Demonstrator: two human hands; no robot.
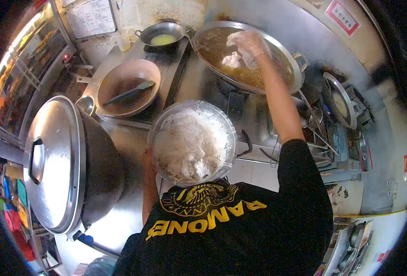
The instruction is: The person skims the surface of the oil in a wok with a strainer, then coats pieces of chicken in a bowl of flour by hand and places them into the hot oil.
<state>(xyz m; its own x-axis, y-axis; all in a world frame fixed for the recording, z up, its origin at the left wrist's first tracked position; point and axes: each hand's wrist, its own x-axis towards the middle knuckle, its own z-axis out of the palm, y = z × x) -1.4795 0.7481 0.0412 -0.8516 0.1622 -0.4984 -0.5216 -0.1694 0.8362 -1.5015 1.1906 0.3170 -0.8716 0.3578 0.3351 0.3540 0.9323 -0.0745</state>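
My right hand (250,43), in a thin clear plastic glove, is over the large wok of oil (203,57) at the top. Its fingers are closed on a white flour-coated piece (232,60), low over the brownish oil; the glove partly hides their grip. My left hand (148,156) holds the left side of a round bowl (235,138) in front of my chest, its fingers mostly hidden by the rim. White flour (212,124) fills the bowl, with lumpy coated pieces (194,168) near its lower side.
A big lidded steel pot (51,165) stands at the left. Behind the bowl, a brown pan (134,73) holds tongs (129,93). A small wok (164,34) with yellowish liquid sits at the back. Another round pan (339,101) is at the right.
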